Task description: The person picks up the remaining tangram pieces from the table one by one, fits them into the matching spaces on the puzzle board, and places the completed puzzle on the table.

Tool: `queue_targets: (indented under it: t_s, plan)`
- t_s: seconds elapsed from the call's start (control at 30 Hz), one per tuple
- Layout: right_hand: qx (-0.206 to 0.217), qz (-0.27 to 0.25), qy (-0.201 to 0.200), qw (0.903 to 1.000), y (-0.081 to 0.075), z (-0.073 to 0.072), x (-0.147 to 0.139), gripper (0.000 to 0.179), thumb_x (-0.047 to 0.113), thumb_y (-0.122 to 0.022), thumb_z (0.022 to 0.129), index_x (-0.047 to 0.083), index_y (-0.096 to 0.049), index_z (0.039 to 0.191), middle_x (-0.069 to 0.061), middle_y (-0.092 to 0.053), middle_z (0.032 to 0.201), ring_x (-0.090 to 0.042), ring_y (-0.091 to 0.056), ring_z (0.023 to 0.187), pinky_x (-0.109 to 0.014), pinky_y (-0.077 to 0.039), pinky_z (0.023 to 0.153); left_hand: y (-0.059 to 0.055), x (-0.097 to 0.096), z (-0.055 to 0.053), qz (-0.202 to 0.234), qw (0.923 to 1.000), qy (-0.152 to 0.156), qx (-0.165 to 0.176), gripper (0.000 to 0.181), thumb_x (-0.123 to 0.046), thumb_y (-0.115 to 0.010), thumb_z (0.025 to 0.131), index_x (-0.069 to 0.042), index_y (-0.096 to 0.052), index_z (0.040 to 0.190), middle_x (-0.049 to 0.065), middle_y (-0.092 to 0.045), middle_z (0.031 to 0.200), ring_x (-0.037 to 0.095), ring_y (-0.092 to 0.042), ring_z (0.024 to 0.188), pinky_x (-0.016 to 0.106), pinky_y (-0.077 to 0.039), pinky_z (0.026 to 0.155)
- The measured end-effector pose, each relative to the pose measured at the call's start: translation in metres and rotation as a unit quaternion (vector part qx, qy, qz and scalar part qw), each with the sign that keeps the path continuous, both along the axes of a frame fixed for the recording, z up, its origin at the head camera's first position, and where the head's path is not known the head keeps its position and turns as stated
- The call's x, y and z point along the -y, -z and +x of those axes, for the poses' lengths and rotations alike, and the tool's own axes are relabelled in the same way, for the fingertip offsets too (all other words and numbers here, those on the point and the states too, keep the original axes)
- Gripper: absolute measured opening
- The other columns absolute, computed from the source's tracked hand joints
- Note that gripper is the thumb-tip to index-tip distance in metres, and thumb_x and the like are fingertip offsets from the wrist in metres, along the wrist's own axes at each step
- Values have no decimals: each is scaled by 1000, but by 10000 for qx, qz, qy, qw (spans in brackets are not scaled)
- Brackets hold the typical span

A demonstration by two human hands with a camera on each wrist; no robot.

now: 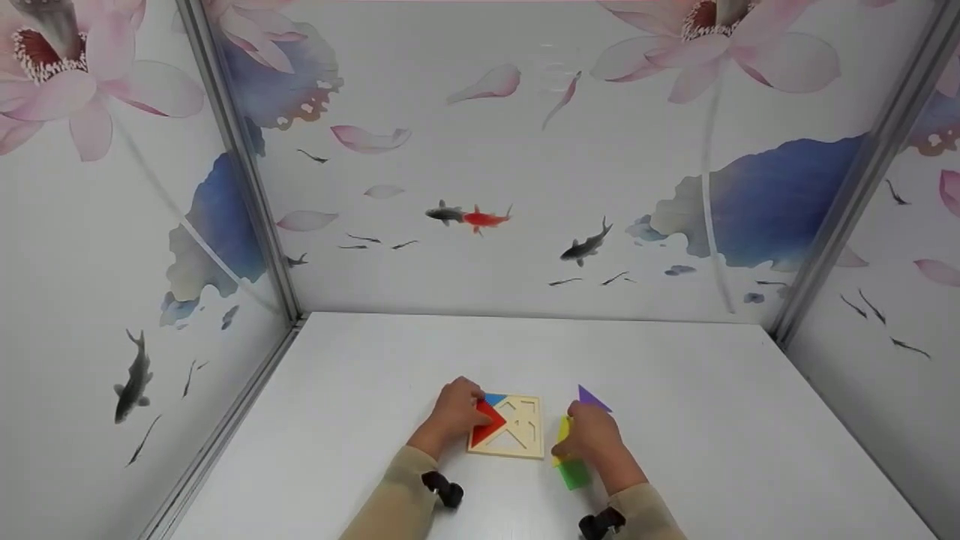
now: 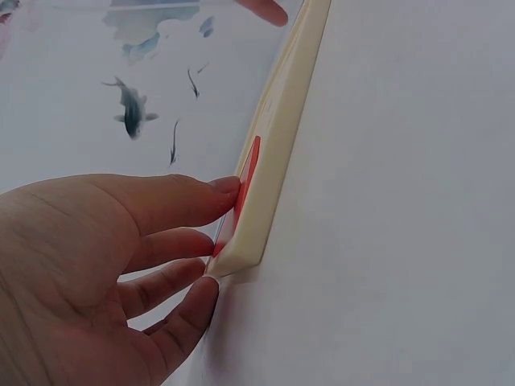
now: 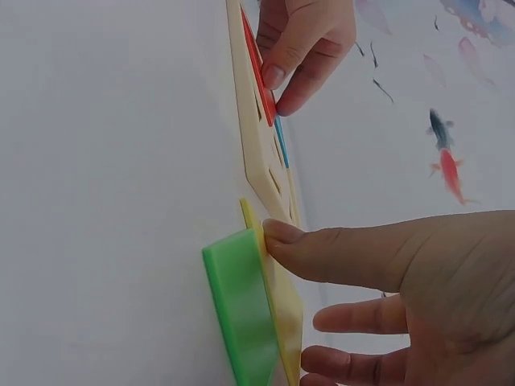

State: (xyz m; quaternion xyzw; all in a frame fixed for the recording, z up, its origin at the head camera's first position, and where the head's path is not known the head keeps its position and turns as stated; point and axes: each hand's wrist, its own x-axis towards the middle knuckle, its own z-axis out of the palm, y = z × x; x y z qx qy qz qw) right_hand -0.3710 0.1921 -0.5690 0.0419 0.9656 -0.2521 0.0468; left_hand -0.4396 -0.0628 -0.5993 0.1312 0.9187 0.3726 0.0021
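Observation:
A square wooden tangram board (image 1: 534, 435) lies on the table, with a blue piece (image 1: 494, 398) at its far edge. My left hand (image 1: 454, 412) is at the board's left side, its thumb on a red triangle (image 2: 248, 173) and its fingers curled at the edge. To the right of the board, my right hand (image 1: 592, 436) holds a flat yellow tangram piece (image 3: 279, 297) between thumb and fingers, which partly cover it. Close beside the yellow piece is a green piece (image 1: 574, 475). Just beyond the right hand lies a purple triangle (image 1: 594, 398).
The white table (image 1: 360, 375) meets a back wall (image 1: 420, 285) and side walls printed with lotus flowers and fish. Grey metal posts (image 1: 259, 187) stand at the corners. Dark wrist devices (image 1: 444, 489) sit on both sleeves.

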Motion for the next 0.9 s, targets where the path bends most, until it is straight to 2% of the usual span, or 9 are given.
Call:
queue_targets:
  t_s: [0.2, 0.4, 0.6, 0.77, 0.9]
  plan:
    - [150, 118, -92, 9998, -2, 0, 1, 57, 16, -97, 75, -4, -64, 117, -9, -65, 96, -23, -57, 83, -43, -58, 82, 0, 0, 0, 6, 9999, -92, 96, 41, -16, -88, 85, 0, -74, 119, 11, -65, 122, 30, -59, 119, 50, -50, 109]
    - [369, -207, -50, 9991, 0, -2, 0, 57, 10, -95, 76, -4, -60, 118, -11, -63, 99, -25, -58, 87, -44, -59, 86, -2, -2, 0, -20, 9998, -130, 178, 41, -17, -87, 86, -1, -73, 121, 9, -65, 123, 28, -59, 118, 49, -50, 109]
    - [410, -189, -103, 9989, 3, -4, -1, 56, 11, -95, 76, -3, -61, 118, -10, -64, 99, -24, -58, 87, -45, -58, 87, -2, -1, 1, 62, 9996, -116, 247, 40, -17, -86, 88, -2, -72, 123, 8, -65, 123, 27, -58, 118, 48, -50, 109]
    - [267, -191, -292, 9990, 4, -3, -3, 56, 11, -96, 75, -4, -62, 118, -10, -63, 98, -24, -57, 87, -43, -57, 84, -2, 0, 2, 63, 10000, -1, 32, 39, -15, -86, 85, 0, -74, 119, 9, -65, 120, 28, -59, 117, 49, -49, 108]
    - [294, -241, -304, 9988, 3, -2, -3, 58, 11, -95, 76, -4, -62, 121, -10, -64, 101, -24, -58, 89, -44, -58, 87, 0, 1, 1, 76, 10000, 29, -16, 39, -15, -87, 84, 0, -74, 118, 9, -65, 119, 28, -59, 116, 48, -50, 107]
